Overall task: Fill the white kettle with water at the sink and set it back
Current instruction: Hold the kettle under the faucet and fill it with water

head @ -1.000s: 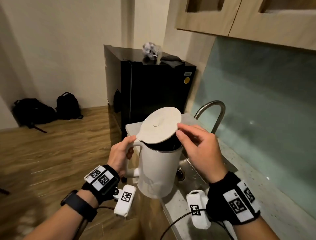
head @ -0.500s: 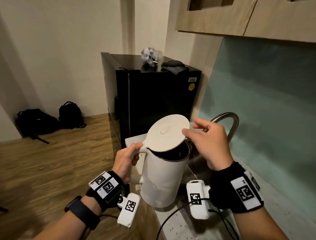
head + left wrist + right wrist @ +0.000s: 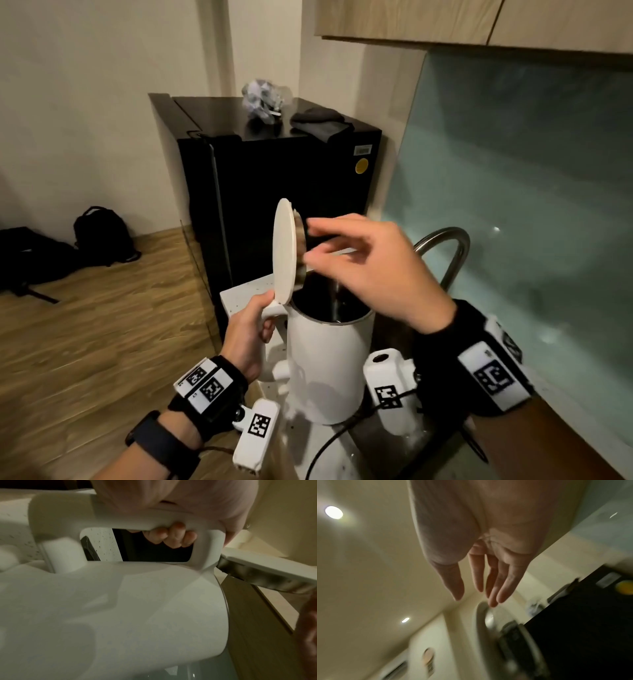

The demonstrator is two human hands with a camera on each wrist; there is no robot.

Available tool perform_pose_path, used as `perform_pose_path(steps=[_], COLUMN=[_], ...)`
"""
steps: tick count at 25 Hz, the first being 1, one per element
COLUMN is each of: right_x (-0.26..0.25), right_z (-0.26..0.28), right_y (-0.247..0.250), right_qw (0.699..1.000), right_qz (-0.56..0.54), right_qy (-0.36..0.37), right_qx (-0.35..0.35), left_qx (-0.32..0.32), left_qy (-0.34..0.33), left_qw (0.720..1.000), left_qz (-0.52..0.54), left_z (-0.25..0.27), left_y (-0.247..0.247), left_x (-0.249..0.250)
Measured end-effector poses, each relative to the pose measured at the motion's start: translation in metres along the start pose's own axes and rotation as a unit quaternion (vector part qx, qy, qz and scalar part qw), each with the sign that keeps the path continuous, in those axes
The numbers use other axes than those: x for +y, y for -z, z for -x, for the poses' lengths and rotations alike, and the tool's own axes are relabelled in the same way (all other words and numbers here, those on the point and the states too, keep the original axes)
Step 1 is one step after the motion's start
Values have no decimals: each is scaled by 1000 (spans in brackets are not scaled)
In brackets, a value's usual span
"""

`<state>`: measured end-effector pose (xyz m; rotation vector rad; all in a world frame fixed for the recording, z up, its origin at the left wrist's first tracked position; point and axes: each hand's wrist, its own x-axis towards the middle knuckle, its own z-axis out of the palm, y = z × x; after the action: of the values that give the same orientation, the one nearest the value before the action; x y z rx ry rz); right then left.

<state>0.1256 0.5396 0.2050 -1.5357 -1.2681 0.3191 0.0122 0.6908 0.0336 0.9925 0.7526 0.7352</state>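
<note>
Beside faucet (image 3: 445,246), right hand (image 3: 370,270) extended, fingers (image 3: 503,588) straight.

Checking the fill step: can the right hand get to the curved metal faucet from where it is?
Probably yes. The right hand is open and holds nothing, and the curved metal faucet arches just behind it with nothing visible between. The left hand grips the white kettle.

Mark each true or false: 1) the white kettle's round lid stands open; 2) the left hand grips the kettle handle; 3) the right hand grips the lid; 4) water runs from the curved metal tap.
1) True: the white kettle's round lid stands upright.
2) True: the left hand grips the handle.
3) False: the right hand is open, fingers straight beside the lid.
4) False: no stream shows at the curved metal tap.
</note>
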Motion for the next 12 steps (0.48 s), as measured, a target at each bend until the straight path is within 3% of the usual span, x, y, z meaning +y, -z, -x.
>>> perform_pose_path(steps=[3, 5, 6, 9, 12], right_x=[42, 100, 134, 227, 271], right_z=[32, 65, 83, 121, 123], right_y=[53, 81, 91, 104, 110], right_qw=[982, 940, 917, 885, 850], right_qz=[38, 49, 65, 114, 214], right_qy=[-25, -142, -214, -370, -438], right_qx=[184, 305, 329, 258, 199], left_qx=[-18, -29, -35, -52, -63], left_qy=[4, 11, 15, 18, 30], left_qw=[1000, 999, 999, 998, 996], left_qz=[-21, -25, -26, -30, -53], left_z=[-12, -19, -22, -27, -30], left_y=[2, 5, 5, 8, 1], left_x=[-5, -7, -10, -14, -20])
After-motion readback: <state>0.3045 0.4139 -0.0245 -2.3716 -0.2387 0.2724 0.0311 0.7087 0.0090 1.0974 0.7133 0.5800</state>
